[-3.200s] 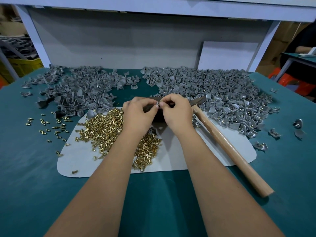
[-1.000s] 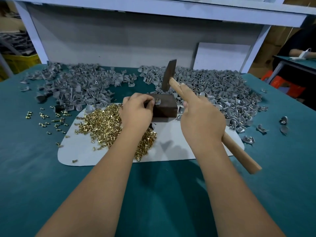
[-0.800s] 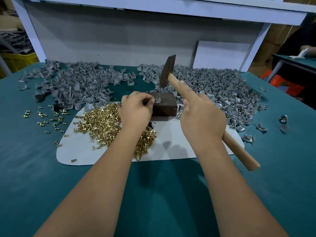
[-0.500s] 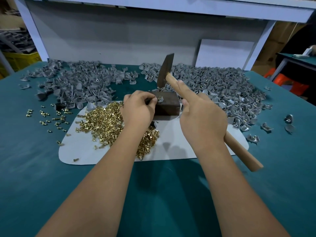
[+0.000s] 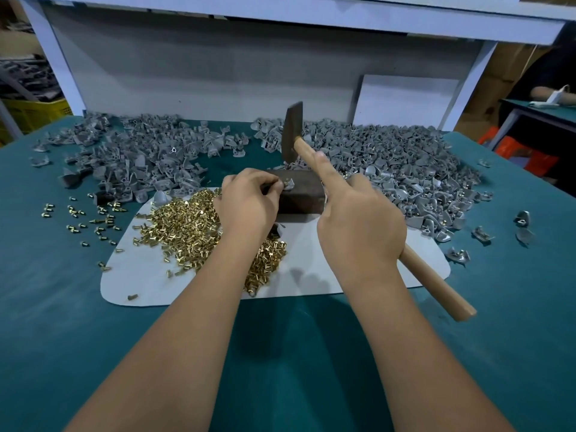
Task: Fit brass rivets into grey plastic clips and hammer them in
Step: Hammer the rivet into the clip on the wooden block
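1. Teal cloth covers the bench (image 5: 62, 307), and a white mat (image 5: 327, 275) lies on it under both hands.
2. On the mat, just beyond the left hand (image 5: 247, 202), stands a dark block (image 5: 302, 198); it serves as the anvil.
3. The left hand is closed in a pinch: its fingertips (image 5: 276, 187) hold a grey clip (image 5: 289, 184) on the block's top, with a brass rivet set in it (the rivet is too small to see well).
4. The right hand (image 5: 358, 219) is wrapped tight around the wooden handle of the hammer (image 5: 291, 134), with the index finger stretched along the handle. The iron head hangs just above the clip.
5. More rivets (image 5: 187, 226) lie heaped on the mat beneath the left hand and to its left. Loose clips (image 5: 405, 163) lie piled beyond both hands and to the right of the right hand.
6. I judge the step in hand to be the blow itself. To do it well, the head should come down flat and straight on the rivet, with a short stroke from the wrist.
7. The pinching fingers lie very near the target, so they should stay low at the clip's side, away from the rivet.
8. A slanted hit could bend the rivet or throw the clip off the block.
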